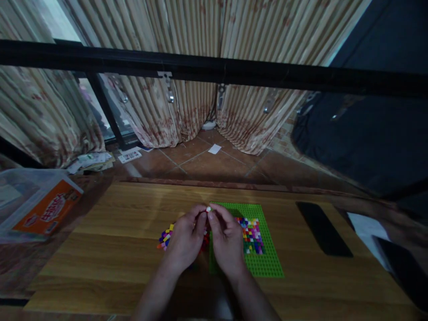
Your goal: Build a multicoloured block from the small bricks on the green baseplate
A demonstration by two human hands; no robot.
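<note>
A small white brick (209, 209) is pinched between the fingertips of my left hand (187, 238) and my right hand (227, 240), which meet above the table. A red bit shows beside it, too small to make out. Under my right hand lies a green studded baseplate (270, 265), with many small coloured bricks (252, 234) set on it in a block. Loose coloured bricks (165, 236) are heaped left of the baseplate, partly hidden by my left hand. Both hands are closed, thumbs and forefingers together.
The wooden table (90, 249) carries a black flat slab (323, 229) at the right. Beyond it are white paper (366, 227) and another dark flat object (401, 267). A clear plastic box (36, 205) with an orange label stands at the left. A black bar (200, 67) crosses above.
</note>
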